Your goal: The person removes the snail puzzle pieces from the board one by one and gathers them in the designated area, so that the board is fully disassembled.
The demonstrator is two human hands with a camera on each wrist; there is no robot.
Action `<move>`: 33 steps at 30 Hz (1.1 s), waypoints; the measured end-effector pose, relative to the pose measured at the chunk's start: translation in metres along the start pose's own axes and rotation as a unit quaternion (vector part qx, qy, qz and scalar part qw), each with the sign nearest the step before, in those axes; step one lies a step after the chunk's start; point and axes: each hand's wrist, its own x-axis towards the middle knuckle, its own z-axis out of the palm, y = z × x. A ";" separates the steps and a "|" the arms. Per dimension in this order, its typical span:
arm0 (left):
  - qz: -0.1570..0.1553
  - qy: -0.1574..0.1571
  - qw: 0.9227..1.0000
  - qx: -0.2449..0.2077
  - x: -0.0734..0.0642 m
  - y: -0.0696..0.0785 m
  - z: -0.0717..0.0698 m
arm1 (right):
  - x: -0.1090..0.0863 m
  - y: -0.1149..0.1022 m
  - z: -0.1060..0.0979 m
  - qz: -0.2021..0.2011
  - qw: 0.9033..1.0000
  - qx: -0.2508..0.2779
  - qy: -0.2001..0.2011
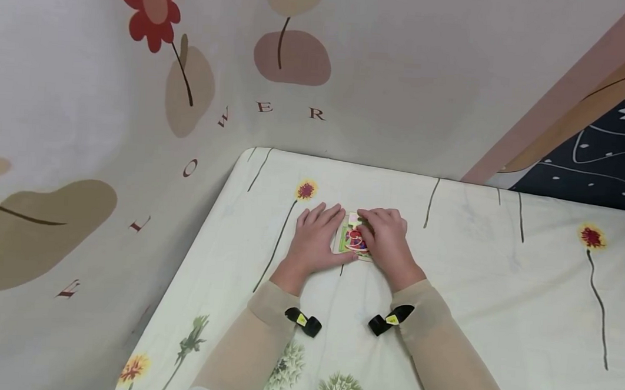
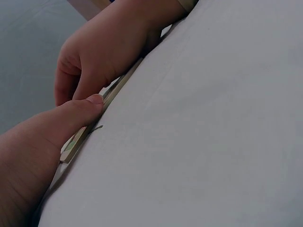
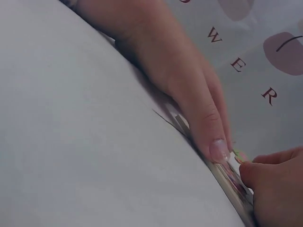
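A small picture puzzle board [image 1: 338, 241] with a red, purple and green design lies on the flowered sheet. Along its left side my left hand [image 1: 315, 239] rests with fingers extended, and the thumb [image 2: 90, 108] touches the near edge. From the right, my right hand [image 1: 387, 237] reaches over the board with bent fingers. It pinches a small green and pink puzzle piece [image 3: 240, 155] between thumb and fingertips, tilted just above the board. The right hand's fingers cover part of the picture and the board's right side.
The pale flowered sheet [image 1: 498, 287] covers the surface around the board. A wall [image 1: 391, 105] with painted flowers and letters rises behind and to the left. Black straps with small cameras sit on both wrists, over beige sleeves [image 1: 252, 339].
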 end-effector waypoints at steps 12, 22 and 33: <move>0.001 0.006 1.000 -0.004 0.000 0.000 0.000 | -0.005 0.007 -0.004 0.023 1.000 0.007 -0.003; -0.004 0.001 1.000 -0.014 0.000 0.002 -0.003 | -0.008 0.007 -0.007 0.024 1.000 0.005 -0.003; -0.009 -0.004 1.000 -0.014 0.000 0.001 -0.003 | -0.010 0.009 -0.011 0.034 0.999 0.003 -0.009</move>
